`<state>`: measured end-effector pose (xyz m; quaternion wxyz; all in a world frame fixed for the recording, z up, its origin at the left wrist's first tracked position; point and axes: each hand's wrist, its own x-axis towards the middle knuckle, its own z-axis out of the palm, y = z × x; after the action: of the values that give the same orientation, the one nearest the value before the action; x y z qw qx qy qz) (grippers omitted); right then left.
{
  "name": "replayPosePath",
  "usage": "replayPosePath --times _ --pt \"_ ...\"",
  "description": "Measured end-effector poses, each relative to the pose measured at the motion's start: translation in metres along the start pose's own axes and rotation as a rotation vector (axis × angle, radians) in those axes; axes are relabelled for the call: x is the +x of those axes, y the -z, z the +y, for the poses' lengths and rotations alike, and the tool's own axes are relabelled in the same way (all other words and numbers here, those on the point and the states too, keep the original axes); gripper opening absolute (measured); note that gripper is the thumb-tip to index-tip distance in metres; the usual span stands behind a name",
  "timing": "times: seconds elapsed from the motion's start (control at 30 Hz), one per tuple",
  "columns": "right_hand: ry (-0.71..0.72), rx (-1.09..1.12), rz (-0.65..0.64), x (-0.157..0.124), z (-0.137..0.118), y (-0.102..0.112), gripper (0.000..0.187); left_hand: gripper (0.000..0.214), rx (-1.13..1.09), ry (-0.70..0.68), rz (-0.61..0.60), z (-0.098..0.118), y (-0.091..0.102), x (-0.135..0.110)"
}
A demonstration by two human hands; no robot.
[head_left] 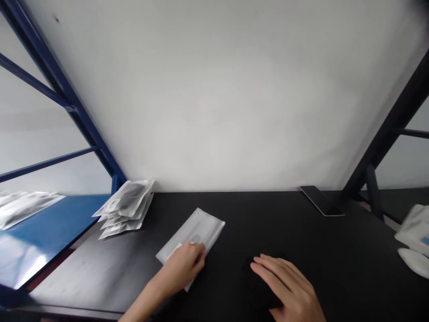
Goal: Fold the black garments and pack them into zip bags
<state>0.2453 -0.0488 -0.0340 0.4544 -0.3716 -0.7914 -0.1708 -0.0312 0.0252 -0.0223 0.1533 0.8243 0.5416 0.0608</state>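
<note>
A whitish, see-through zip bag (201, 228) lies slantwise on the black table. My left hand (184, 266) is on its lower part, the fingers curled closed at the bag and covering some of it. A ring shows on one finger. On the right, my right hand (291, 290) rests with fingers stretched out over a dark, soft-looking item (256, 281). That item is black on black, so its kind and outline are hard to make out.
A stack of several filled zip bags (125, 205) stands at the table's back left. A phone (321, 201) lies near the wall. More bags are on the blue table (83, 208) at left. At right are a white packet (415, 228) and a white rounded object (415, 261).
</note>
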Motion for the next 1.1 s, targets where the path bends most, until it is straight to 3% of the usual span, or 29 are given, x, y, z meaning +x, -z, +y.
replayPosePath --times 0.17,0.3,0.57,0.8,0.9,1.03,1.1 --pt "0.014 -0.032 0.094 -0.002 -0.009 -0.016 0.063 0.021 -0.093 -0.156 -0.066 0.045 -0.054 -0.027" --pt "0.043 -0.070 0.099 -0.009 -0.020 -0.026 0.058 0.019 -0.257 -0.126 -0.065 0.060 -0.086 -0.027" --pt "0.038 -0.130 0.034 -0.024 -0.019 -0.021 0.059 0.028 -0.559 0.079 -0.014 0.070 -0.062 -0.021" --pt "0.133 -0.181 -0.028 -0.019 -0.021 -0.011 0.046 0.030 -0.603 0.117 0.075 0.069 -0.064 -0.020" --pt "0.115 -0.155 0.001 -0.024 -0.027 -0.018 0.050 0.029 -0.594 0.068 0.064 0.067 -0.064 -0.022" --pt "0.067 -0.069 0.093 -0.024 -0.031 -0.023 0.050 0.026 -0.493 -0.120 0.017 0.063 -0.056 -0.026" --pt "0.142 -0.071 0.038 -0.020 -0.026 -0.018 0.049 0.027 -0.444 -0.182 0.016 0.064 -0.050 -0.028"
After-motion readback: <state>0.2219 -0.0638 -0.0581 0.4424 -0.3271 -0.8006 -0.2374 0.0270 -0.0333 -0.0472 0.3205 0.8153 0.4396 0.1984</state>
